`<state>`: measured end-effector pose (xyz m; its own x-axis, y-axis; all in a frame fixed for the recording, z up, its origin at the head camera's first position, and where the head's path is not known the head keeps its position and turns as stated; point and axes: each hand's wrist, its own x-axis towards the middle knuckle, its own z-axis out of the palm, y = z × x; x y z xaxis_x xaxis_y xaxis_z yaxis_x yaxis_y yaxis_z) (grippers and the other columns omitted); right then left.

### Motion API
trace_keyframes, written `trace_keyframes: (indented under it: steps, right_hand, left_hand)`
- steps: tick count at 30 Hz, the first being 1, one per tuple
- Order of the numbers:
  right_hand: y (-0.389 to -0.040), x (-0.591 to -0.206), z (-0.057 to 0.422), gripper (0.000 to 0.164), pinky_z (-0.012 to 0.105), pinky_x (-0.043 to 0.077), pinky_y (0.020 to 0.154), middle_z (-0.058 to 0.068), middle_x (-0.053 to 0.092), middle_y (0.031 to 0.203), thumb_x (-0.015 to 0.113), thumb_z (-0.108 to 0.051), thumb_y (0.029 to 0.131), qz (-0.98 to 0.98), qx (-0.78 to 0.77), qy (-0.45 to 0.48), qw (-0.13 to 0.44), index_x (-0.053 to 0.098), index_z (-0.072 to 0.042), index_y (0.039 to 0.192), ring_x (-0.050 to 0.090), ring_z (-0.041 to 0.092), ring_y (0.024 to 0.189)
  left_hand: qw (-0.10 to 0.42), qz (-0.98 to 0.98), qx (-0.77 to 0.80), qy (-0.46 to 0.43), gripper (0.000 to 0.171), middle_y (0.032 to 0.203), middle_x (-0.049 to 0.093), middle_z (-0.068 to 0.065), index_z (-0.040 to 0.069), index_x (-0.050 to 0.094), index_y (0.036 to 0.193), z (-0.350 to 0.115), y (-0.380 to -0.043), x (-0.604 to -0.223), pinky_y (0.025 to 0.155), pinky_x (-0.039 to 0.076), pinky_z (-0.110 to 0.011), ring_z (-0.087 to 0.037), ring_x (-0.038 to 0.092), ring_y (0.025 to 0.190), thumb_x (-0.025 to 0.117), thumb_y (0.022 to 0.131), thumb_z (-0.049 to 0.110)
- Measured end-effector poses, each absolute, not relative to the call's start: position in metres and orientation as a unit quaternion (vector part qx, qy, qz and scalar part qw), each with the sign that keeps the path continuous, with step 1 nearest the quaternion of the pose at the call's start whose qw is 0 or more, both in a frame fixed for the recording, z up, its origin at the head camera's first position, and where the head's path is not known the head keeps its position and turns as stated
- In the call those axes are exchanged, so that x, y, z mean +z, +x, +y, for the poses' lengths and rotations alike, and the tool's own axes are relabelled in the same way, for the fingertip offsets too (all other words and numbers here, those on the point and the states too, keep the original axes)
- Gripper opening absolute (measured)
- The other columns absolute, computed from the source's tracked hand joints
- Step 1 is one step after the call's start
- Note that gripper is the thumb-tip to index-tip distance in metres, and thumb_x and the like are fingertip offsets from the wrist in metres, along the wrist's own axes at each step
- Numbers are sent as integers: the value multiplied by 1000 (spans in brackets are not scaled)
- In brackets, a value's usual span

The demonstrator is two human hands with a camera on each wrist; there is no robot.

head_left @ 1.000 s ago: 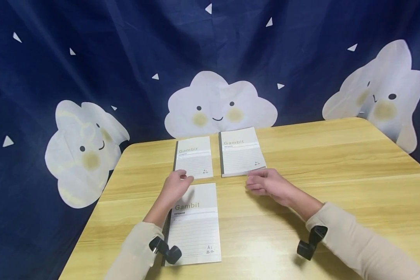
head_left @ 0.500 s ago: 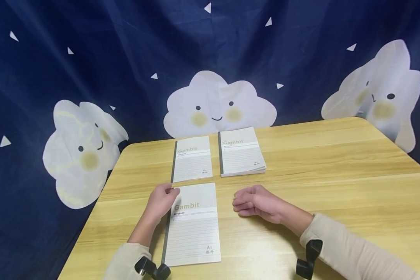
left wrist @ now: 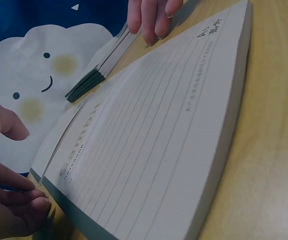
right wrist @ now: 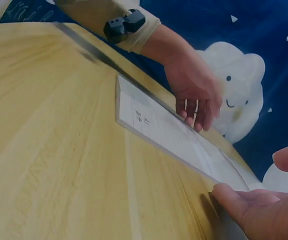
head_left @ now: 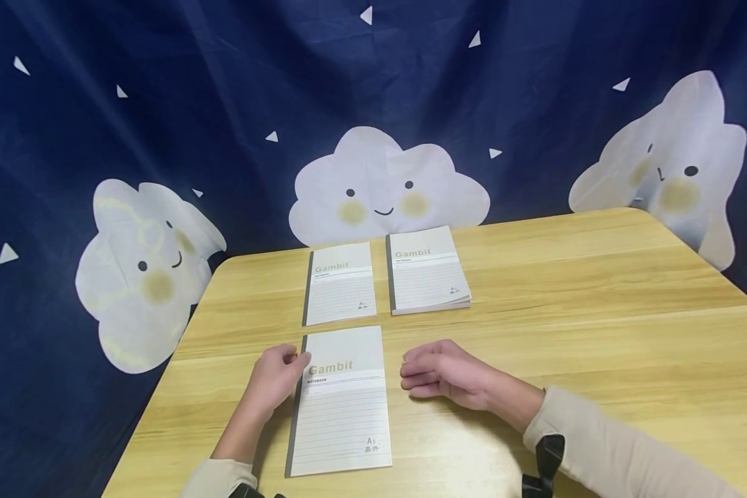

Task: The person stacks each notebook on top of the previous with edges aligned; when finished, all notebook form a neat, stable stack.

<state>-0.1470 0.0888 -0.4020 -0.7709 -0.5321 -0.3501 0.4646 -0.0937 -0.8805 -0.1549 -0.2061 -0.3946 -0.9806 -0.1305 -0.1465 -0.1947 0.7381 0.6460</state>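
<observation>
A white Gambit notebook [head_left: 346,422] with a dark spine lies flat at the near middle of the table. My left hand [head_left: 274,377] is at the spine's upper part, thumb over the cover's edge in the head view. In the left wrist view the thumb and loosely bent fingers of this hand [left wrist: 9,190] stand apart, with nothing between them. To the right of the same notebook hovers my right hand [head_left: 445,375], its fingers bent a little and pointing at the cover. The right wrist view has this hand [right wrist: 263,207] beside the notebook [right wrist: 158,130], its grip empty.
Behind lies a second Gambit notebook [head_left: 341,287], close to the near one's top edge. Right of it sits a thicker stack of notebooks [head_left: 428,273], edges slightly fanned. A dark blue curtain [head_left: 236,62] with cloud faces hangs behind the wooden table [head_left: 597,277].
Both hands have come back toward the person from the far notebooks. The left moved down and left to the near notebook's spine; the right moved down and left to its right side.
</observation>
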Motion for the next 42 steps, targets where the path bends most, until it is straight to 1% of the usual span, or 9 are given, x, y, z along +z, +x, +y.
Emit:
trace_keyframes:
  steps: [2, 5, 8, 14, 20, 23, 29, 35, 42]
  right_hand:
    - [-145, -402, 86, 31, 36, 54, 83, 11, 63, 97, 55, -8, 89, 579, -742, -26, 337, 48, 9, 114, 64, 18, 87]
    - [-144, -404, 84, 27, 36, 54, 84, 10, 62, 97, 55, -8, 89, 574, -746, -23, 337, 49, 7, 111, 64, 18, 88]
    - [-142, -404, 82, 25, 37, 53, 84, 9, 61, 97, 55, -9, 89, 570, -750, -22, 336, 50, 6, 109, 63, 19, 88]
    - [-141, -403, 79, 31, 37, 52, 87, 11, 59, 101, 54, -9, 90, 568, -751, -19, 338, 47, 9, 114, 62, 19, 90]
    - [-141, -402, 74, 10, 37, 52, 87, 8, 57, 95, 54, -7, 90, 556, -755, -24, 347, 53, 0, 96, 62, 20, 90]
    - [-142, -403, 72, 3, 36, 53, 85, 6, 57, 91, 55, -7, 89, 549, -758, -29, 351, 54, -4, 88, 63, 18, 88]
    - [-142, -404, 70, 9, 34, 54, 83, 4, 59, 86, 56, -6, 88, 539, -763, -34, 355, 51, -7, 80, 64, 16, 85]
    - [-142, -405, 68, 12, 32, 54, 82, 3, 57, 83, 56, -4, 87, 538, -765, -33, 353, 51, -8, 77, 64, 15, 83]
    - [-140, -405, 68, 14, 28, 54, 80, 2, 57, 82, 57, -4, 87, 536, -768, -34, 351, 51, -9, 75, 65, 15, 83]
  left_hand:
    - [46, 932, 348, -84, 28, 65, 45, -4, 4, 52, 70, -205, -153, -394, 51, 35, -27, -18, 43, 60, 55, 89, 25]
    - [50, 933, 348, -81, 35, 57, 35, -1, 9, 41, 61, -204, -150, -392, 46, 29, -26, -15, 37, 52, 57, 88, 25]
    - [54, 934, 344, -80, 36, 57, 35, -1, 10, 41, 61, -204, -147, -391, 45, 29, -26, -15, 37, 51, 58, 88, 26]
    - [62, 934, 342, -85, 39, 56, 34, 0, 11, 41, 59, -204, -141, -390, 44, 29, -26, -14, 37, 51, 58, 89, 29]
    - [64, 934, 341, -85, 39, 55, 35, 0, 11, 42, 59, -204, -139, -390, 44, 31, -27, -14, 37, 50, 58, 89, 30]
    - [63, 934, 341, -85, 38, 56, 36, 0, 11, 43, 60, -204, -139, -390, 45, 33, -27, -14, 38, 50, 58, 89, 29]
    - [62, 931, 349, -86, 37, 58, 38, -1, 10, 45, 61, -203, -139, -391, 46, 36, -27, -15, 40, 53, 58, 89, 29]
    - [60, 929, 355, -85, 36, 59, 40, -2, 9, 46, 61, -204, -139, -390, 47, 34, -27, -16, 41, 55, 58, 89, 28]
    - [61, 921, 371, -97, 29, 63, 45, -3, 5, 56, 69, -206, -138, -392, 50, 35, -27, -16, 43, 59, 59, 89, 26]
